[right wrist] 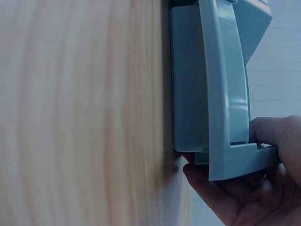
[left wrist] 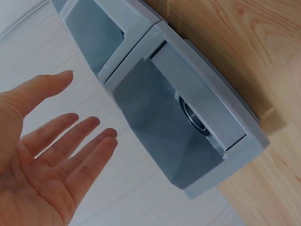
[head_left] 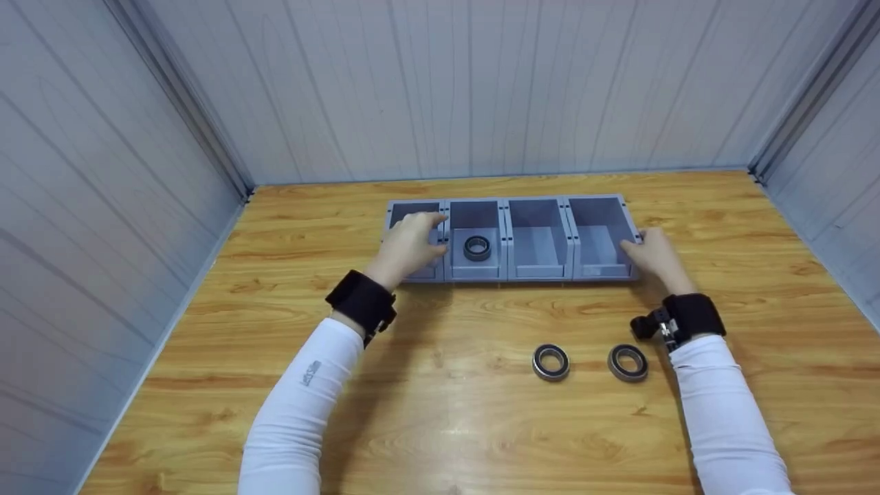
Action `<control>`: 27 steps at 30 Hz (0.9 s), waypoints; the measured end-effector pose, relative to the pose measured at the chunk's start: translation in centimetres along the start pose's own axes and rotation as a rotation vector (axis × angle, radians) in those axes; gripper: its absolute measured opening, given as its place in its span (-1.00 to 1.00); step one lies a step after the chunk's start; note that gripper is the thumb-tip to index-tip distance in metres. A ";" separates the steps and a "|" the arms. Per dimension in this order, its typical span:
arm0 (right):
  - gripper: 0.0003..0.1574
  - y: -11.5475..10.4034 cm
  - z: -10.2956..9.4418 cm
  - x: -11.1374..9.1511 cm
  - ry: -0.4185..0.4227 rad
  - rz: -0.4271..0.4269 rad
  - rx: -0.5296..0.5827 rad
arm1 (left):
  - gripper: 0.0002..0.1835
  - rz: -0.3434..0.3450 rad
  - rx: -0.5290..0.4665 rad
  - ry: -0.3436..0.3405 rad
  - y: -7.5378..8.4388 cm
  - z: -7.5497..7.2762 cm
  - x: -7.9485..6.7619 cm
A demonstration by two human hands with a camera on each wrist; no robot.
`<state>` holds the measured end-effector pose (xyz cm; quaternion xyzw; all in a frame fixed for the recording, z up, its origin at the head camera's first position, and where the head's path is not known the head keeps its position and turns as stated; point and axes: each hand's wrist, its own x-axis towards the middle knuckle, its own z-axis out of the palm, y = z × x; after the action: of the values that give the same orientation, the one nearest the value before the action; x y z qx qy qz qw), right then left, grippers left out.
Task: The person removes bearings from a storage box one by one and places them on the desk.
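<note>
A row of grey plastic bins (head_left: 540,273) stands near the back wall. My left hand (head_left: 411,247) is over the leftmost bin (left wrist: 155,110), its fingers spread and its palm holding nothing. Inside that bin, the left wrist view shows a bearing (left wrist: 194,115), partly hidden by the front lip. A second bearing (head_left: 477,248) lies in the bin beside it. At the other end, my right hand (head_left: 658,256) grips the outer side wall of the rightmost bin (right wrist: 225,89), thumb on the inside and fingers outside and underneath.
Two more bearings, one ring (head_left: 551,362) and another ring (head_left: 627,363), lie flat on the wooden table (head_left: 481,426) in front of the bins, near the right forearm. White panel walls (head_left: 440,89) enclose the table at the back and on both sides.
</note>
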<state>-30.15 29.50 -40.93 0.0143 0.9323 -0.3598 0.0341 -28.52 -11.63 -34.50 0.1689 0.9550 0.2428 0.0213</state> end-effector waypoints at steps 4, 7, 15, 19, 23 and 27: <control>-0.55 -0.1 0.1 0.0 -0.007 -0.001 0.000 | -0.41 0.007 0.004 -0.045 0.3 0.3 0.4; -0.52 -0.1 0.1 0.1 -0.023 0.012 0.019 | -0.41 0.005 0.003 -0.073 0.7 0.5 0.8; -0.50 0.0 0.1 0.2 -0.004 0.004 0.007 | -0.40 0.054 -0.009 -0.112 1.8 1.0 1.7; -0.58 0.1 0.1 0.2 0.013 -0.016 -0.013 | -0.42 0.080 0.014 -0.115 1.9 1.5 2.2; -0.58 0.1 0.1 0.1 -0.008 -0.006 0.002 | -0.43 0.087 0.051 -0.129 2.2 1.9 2.5; -0.55 0.0 0.1 0.1 -0.016 0.009 0.016 | -0.44 0.098 0.071 -0.134 2.5 2.1 3.0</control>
<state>-30.26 29.44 -40.95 0.0158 0.9290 -0.3672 0.0432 -30.31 -7.67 -35.05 0.2317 0.9502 0.1974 0.0673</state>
